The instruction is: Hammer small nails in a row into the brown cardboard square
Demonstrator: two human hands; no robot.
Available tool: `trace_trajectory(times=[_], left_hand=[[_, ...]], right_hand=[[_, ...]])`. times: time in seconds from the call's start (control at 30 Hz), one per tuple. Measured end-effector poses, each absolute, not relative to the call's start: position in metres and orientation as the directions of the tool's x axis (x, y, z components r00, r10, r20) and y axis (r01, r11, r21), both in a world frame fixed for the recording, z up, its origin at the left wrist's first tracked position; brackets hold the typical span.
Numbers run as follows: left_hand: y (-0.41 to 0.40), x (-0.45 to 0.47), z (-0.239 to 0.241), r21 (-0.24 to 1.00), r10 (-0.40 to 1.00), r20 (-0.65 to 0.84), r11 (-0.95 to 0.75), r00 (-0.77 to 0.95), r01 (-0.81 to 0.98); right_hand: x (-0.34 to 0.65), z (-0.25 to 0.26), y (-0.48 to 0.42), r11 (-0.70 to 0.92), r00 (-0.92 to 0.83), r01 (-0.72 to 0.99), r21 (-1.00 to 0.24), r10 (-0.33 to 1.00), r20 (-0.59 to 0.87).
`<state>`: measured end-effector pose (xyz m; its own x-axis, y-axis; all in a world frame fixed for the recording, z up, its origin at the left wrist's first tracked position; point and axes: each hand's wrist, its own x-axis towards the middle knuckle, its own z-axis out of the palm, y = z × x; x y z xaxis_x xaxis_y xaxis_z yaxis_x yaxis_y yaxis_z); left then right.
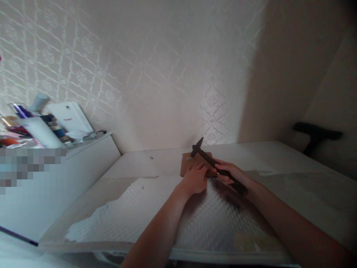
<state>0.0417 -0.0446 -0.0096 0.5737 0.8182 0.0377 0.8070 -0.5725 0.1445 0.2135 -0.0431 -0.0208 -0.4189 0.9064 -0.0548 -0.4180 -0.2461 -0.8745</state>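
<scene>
A brown wooden block (186, 163) lies on the white table (139, 163) near the back wall. My left hand (195, 179) rests on its near edge with the fingers curled down, pressing on it. My right hand (233, 174) is closed round the dark handle of a small hammer (208, 158), whose dark head sits above the block's far side. Something small and pale sits on the block near the hammer head; I cannot make out what it is.
A white textured sheet (134, 212) covers the near part of the table. A lower white counter (55, 171) at left carries bottles, tubes and a white board. A black handle (316, 134) sticks out at the right wall.
</scene>
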Motion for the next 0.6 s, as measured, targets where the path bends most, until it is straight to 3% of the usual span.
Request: trace_trajectory(times=[0.6], left_hand=[[-0.0455, 0.0419, -0.0091, 0.145, 0.82, 0.047, -0.571, 0.571, 0.808]], right_hand=[[0.2143, -0.0176, -0.0424, -0.28, -0.417, -0.41, -0.868, 0.904, -0.094]])
